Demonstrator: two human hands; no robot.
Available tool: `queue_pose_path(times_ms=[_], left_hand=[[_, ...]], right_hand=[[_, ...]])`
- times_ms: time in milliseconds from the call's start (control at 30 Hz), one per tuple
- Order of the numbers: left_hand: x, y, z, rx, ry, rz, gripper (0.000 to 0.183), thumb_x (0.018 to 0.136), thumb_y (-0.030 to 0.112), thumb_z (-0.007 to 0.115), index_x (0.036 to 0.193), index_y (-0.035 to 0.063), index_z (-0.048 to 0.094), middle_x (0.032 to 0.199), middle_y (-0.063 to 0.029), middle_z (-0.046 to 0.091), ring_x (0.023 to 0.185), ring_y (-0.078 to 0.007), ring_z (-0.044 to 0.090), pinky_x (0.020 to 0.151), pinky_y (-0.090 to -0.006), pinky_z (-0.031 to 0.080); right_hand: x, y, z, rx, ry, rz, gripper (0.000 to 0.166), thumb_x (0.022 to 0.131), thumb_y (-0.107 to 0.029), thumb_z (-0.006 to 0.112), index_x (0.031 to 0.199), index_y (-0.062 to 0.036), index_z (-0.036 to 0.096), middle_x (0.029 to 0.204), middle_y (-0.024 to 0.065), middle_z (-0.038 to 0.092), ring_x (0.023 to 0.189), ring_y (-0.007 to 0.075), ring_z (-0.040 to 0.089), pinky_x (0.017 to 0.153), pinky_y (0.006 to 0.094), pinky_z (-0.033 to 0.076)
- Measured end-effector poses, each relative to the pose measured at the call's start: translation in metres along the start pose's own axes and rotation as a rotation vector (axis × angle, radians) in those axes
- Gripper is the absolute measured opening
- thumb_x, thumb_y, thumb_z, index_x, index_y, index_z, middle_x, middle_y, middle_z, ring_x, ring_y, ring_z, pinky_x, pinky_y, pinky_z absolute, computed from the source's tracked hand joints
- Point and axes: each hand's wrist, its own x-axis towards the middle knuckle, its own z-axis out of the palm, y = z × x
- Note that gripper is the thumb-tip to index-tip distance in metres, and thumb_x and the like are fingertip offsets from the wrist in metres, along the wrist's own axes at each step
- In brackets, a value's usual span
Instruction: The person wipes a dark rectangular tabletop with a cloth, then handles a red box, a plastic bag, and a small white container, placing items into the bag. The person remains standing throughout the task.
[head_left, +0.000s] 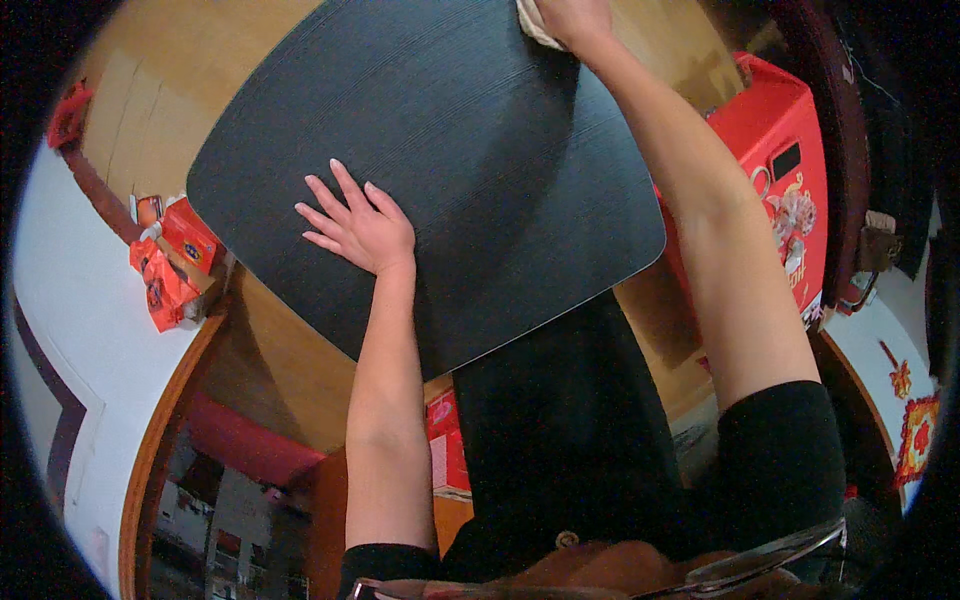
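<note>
A black tabletop (465, 172) with rounded corners and fine grooves spreads out before me. My left hand (371, 229) rests palm down on its left part, fingers apart, holding nothing. At the top of the view, my right hand (577, 21) is pressed on a pale, bunched cloth (538, 26) near the far right edge of the tabletop. The upper edge of the picture cuts off part of that hand, so some of its fingers are hidden.
To the right stands a large red box (772, 120) with gold decoration. Red bags (176, 262) lie to the left of the tabletop. Below its near edge sits a smaller red and pink box (450, 454). Wooden flooring (142, 127) surrounds the table.
</note>
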Motion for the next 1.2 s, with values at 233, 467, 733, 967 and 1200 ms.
queue_pose_path(times_ms=[233, 467, 733, 967, 1200], left_hand=[[-0.003, 0.000, -0.001, -0.026, 0.003, 0.004, 0.052, 0.101, 0.034, 0.044, 0.152, 0.0236, 0.040, 0.161, -0.0148, 0.027, 0.147, -0.0485, 0.019, 0.116, -0.0670, 0.011], [-0.008, -0.004, 0.009, -0.023, 0.089, 0.041, 0.052, 0.102, 0.040, 0.042, 0.152, 0.0259, 0.040, 0.159, -0.0142, 0.030, 0.143, -0.0524, 0.025, 0.111, -0.0705, 0.020], [-0.013, -0.005, 0.018, -0.002, 0.121, 0.061, 0.052, 0.102, 0.040, 0.039, 0.151, 0.0234, 0.042, 0.158, -0.0156, 0.033, 0.143, -0.0510, 0.027, 0.112, -0.0691, 0.021], [-0.013, -0.006, 0.019, -0.015, 0.118, 0.055, 0.052, 0.101, 0.040, 0.039, 0.150, 0.0228, 0.043, 0.158, -0.0161, 0.034, 0.142, -0.0508, 0.029, 0.112, -0.0683, 0.021], [-0.013, -0.009, 0.018, -0.011, 0.129, 0.056, 0.052, 0.101, 0.040, 0.039, 0.150, 0.0225, 0.043, 0.157, -0.0161, 0.034, 0.141, -0.0520, 0.030, 0.111, -0.0688, 0.021]], right_hand=[[-0.159, 0.092, -0.032, -0.060, -0.018, 0.095, 0.054, 0.095, -0.044, 0.058, 0.129, -0.0009, 0.052, 0.129, 0.0233, 0.058, 0.114, 0.0418, 0.057, 0.096, 0.0475, 0.048], [-0.353, 0.196, -0.057, 0.105, 0.044, 0.368, 0.043, 0.099, -0.032, 0.055, 0.128, -0.0006, 0.051, 0.117, 0.0238, 0.062, 0.111, 0.0428, 0.059, 0.094, 0.0458, 0.048], [-0.451, 0.056, 0.049, 0.535, 0.670, 0.965, 0.053, 0.105, -0.028, 0.045, 0.147, 0.0035, 0.036, 0.143, 0.0221, 0.049, 0.130, 0.0315, 0.049, 0.109, 0.0399, 0.039], [-0.580, -0.103, 0.096, 0.840, 0.037, 0.901, 0.051, 0.093, -0.009, 0.057, 0.140, 0.0034, 0.040, 0.134, 0.0233, 0.053, 0.125, 0.0372, 0.052, 0.105, 0.0410, 0.041], [-0.568, -0.001, -0.010, 0.977, -0.546, 0.690, 0.052, 0.086, -0.022, 0.068, 0.129, 0.0018, 0.053, 0.115, 0.0202, 0.067, 0.105, 0.0314, 0.066, 0.095, 0.0408, 0.051]])
